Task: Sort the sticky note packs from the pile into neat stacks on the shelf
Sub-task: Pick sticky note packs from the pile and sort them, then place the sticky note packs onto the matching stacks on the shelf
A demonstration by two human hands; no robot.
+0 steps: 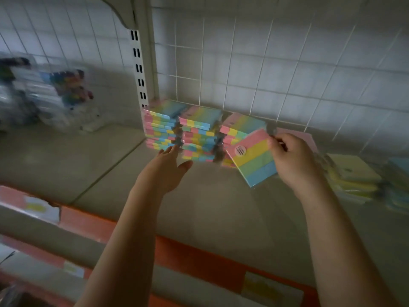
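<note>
In the head view, the right hand [294, 161] pinches a striped sticky note pack [254, 159] by its upper corner and holds it tilted above the shelf [221, 207], just in front of the third stack [241, 127]. The left hand [168, 171] has straight fingers, with the fingertips near the first stack [162, 125] and the middle stack [199, 134]. To the right lies a pile of yellow packs [352, 176].
</note>
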